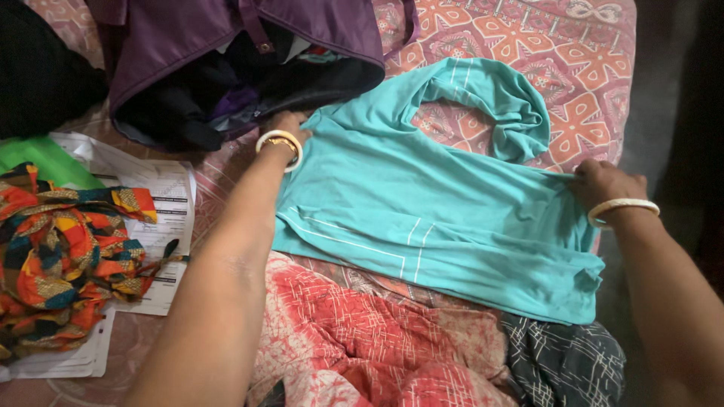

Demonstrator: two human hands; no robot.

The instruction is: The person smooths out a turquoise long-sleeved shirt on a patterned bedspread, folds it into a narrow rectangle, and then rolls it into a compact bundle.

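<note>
The teal shirt [422, 211] is smooth, matt cloth. The purple bag [226, 38], upper left, has a slight sheen. The papers [162, 203] at left are matt.

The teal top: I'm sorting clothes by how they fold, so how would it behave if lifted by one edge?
The teal top would probably hang limp: its hood end already slumps in soft folds. It looks thin and light, wrinkling where the right hand pinches it. It may slide easily over the patterned bedspread.

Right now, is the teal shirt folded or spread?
Spread: the teal shirt lies mostly flat, left hand and right hand at its edges.
</note>
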